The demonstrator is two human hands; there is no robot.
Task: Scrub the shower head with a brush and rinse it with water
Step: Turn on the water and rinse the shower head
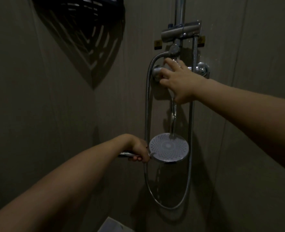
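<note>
Rinse step. Left hand point(139, 152) was closed around the handle of the round chrome shower head with its white nozzle face point(168, 147), held face-up below the wall-mounted chrome mixer valve point(156, 72). Right hand point(178, 81) gripped the valve's control, fingers curled. Water stream point(173, 118) struck the face's upper edge; best to sweep the face under it.

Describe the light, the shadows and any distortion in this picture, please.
Head view: dim overall; the basket casts a hard slatted shadow down the wall; small glints on the chrome mixer and shower head; the wide lens bends the forearms; the falling water is smeared.
</note>
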